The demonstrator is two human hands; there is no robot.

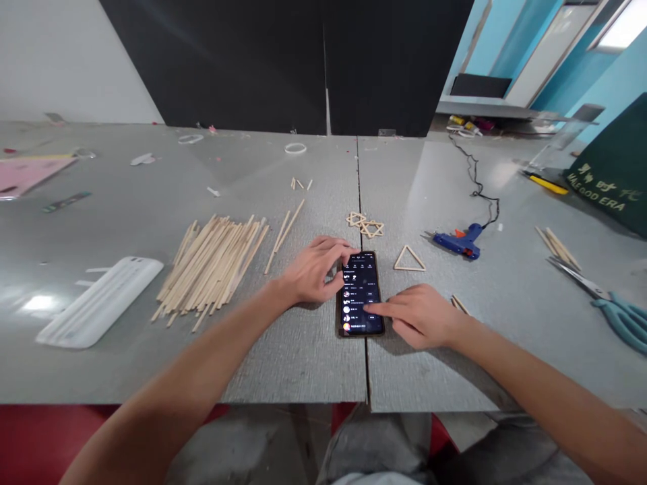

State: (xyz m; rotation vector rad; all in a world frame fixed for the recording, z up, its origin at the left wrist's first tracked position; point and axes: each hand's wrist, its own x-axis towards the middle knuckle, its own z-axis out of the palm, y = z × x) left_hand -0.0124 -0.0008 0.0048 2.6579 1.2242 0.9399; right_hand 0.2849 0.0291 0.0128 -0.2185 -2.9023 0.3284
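A smartphone (361,296) with a lit dark screen, showing a list with small round icons, lies flat on the grey table. My left hand (318,269) grips its upper left edge, thumb at the side and fingertips at the top corner. From the right, my right hand (417,315) reaches in with its index finger stretched onto the screen; the other fingers are curled and hold nothing. Just beyond the phone are two small wooden stick stars (373,230). A stick triangle (410,259) sits to the phone's right.
Left of my hands lies a pile of wooden sticks (215,266), beside a white packet (101,303). A blue glue gun (459,242) with a black cord, teal-handled scissors (619,313) and a yellow cutter (548,183) are on the right. Black panels (253,60) stand behind.
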